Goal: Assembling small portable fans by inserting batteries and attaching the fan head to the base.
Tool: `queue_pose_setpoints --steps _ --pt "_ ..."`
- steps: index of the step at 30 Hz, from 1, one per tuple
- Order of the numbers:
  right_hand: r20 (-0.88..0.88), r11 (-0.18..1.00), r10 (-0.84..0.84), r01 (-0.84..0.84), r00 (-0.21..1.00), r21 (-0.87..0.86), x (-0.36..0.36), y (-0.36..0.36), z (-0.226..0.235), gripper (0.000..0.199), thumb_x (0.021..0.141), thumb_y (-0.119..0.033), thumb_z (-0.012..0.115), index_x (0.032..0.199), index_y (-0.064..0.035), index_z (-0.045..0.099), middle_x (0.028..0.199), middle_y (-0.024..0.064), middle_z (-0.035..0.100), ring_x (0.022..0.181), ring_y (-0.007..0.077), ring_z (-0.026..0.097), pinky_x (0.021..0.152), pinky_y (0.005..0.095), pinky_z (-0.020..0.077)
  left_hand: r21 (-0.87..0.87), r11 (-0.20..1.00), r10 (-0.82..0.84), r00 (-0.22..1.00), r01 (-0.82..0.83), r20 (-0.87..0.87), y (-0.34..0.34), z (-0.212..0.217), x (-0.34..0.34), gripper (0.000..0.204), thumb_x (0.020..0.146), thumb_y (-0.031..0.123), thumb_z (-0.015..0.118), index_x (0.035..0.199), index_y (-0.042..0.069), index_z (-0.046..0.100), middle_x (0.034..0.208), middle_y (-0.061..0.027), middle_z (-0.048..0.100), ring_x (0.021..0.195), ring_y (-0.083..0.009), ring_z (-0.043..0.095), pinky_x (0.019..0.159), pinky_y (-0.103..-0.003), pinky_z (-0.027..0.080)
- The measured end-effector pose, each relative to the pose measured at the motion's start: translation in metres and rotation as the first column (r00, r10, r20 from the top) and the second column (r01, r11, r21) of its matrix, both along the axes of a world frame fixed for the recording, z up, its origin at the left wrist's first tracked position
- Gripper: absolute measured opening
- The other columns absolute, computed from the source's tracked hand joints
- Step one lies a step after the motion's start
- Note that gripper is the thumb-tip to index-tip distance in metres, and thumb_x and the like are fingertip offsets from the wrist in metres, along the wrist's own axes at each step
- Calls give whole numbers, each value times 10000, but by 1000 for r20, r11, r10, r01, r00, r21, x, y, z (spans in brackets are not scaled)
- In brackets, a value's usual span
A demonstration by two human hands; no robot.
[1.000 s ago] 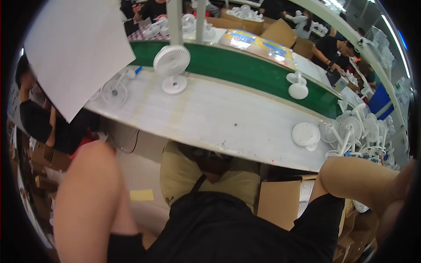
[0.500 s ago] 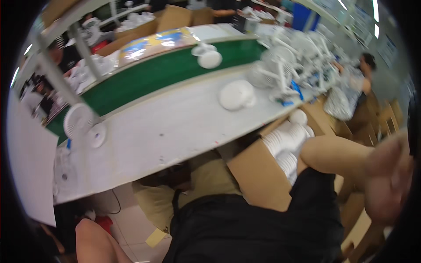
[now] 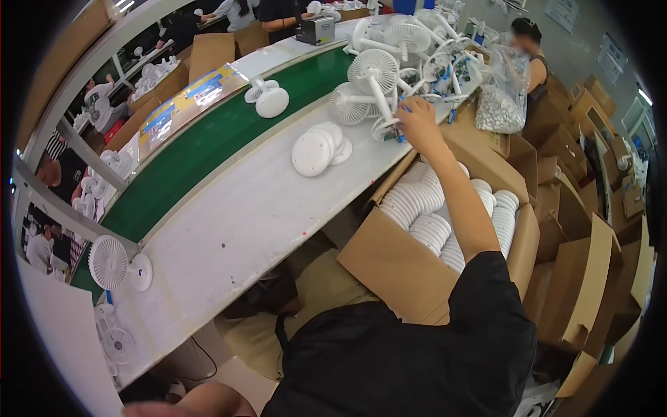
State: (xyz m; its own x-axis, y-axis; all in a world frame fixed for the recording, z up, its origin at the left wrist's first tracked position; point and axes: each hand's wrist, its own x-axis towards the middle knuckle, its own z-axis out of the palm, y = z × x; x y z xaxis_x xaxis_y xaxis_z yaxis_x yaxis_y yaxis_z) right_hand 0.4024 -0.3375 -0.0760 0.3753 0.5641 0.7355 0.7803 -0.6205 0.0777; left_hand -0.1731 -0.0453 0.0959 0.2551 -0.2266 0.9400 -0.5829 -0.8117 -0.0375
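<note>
A worker's right hand (image 3: 415,124) is now reaching out across the bench edge into a tangle of small white desk fans (image 3: 389,62), where half a second ago that arm was hanging bent off to the side; the view has swung right with it, so the pile is now coming into the middle of the picture. The fingers are curling around something at the foot of the nearest fan (image 3: 372,87), by its round base, though whether they are pinching it cannot be told from here. The left hand is out of sight; only a strip of bare forearm is showing at the bottom edge. Beside the reaching arm, an open cardboard box (image 3: 410,271) is standing packed with rows of white round discs (image 3: 424,208), and a few more discs (image 3: 319,147) are lying on the pale bench top (image 3: 229,222). A green conveyor belt (image 3: 208,160) is running alongside, carrying a finished fan (image 3: 267,97). Another fan (image 3: 114,263) is standing at the near left. Stacked cartons (image 3: 590,208) are crowding the floor, and another person (image 3: 528,55) is working beyond a clear bag of parts (image 3: 500,97).
</note>
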Motion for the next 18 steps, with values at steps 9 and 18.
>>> queue_pose_setpoints --steps 9,18 --pt "-607 961 271 -172 747 216 -8 24 103 294 777 -74 712 1064 -22 673 902 71 670 794 169 587 733 276 481 -819 573 -261 942 -25 -211 -16 -87 50 51 887 68 536 852 66 499 748 -91 564 580 -140 439 562 -220 379" --pt "-576 667 740 -269 347 695 -215 156 130 248 801 -85 699 1019 32 675 817 63 660 698 117 553 633 214 466 -862 476 -262 907 -175 -329 -19 -85 37 283 801 41 596 1078 -11 568 1099 -161 590 888 -218 540 802 -312 463"
